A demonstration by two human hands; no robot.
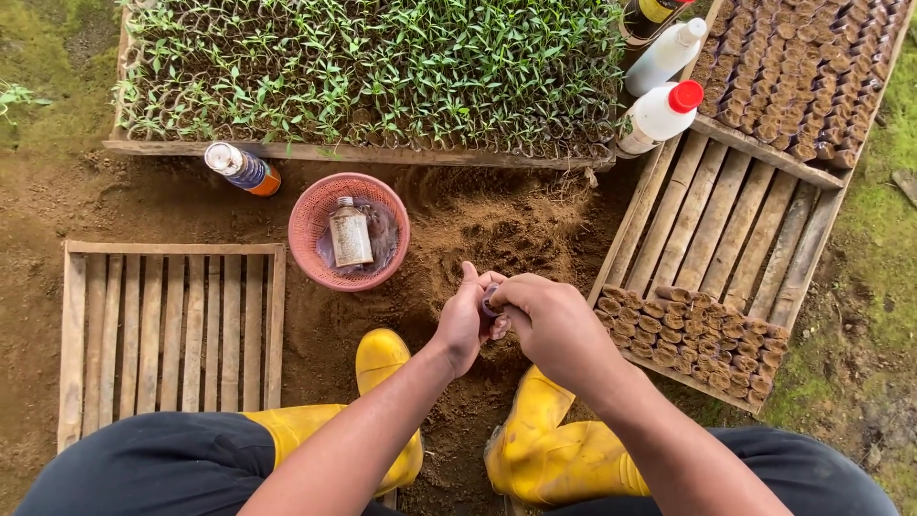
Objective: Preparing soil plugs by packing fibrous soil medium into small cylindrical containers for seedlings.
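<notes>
My left hand (464,318) and my right hand (546,322) meet over a heap of loose brown soil (497,225). Together they grip a small dark seedling pot (490,304), mostly hidden between the fingers. My arms reach down from the bottom of the view, above my yellow rubber boots (544,449). Just left of my hands stands a pink plastic basket (315,215) with a small flat bottle (350,234) lying in it.
A wooden tray of green seedlings (373,67) spans the top. Right of it, a slatted tray (726,210) carries rows of soil-filled pots at both ends. A bare slatted tray (172,330) lies left. Two white bottles (664,110) and an orange-bottomed bottle (244,169) lie about.
</notes>
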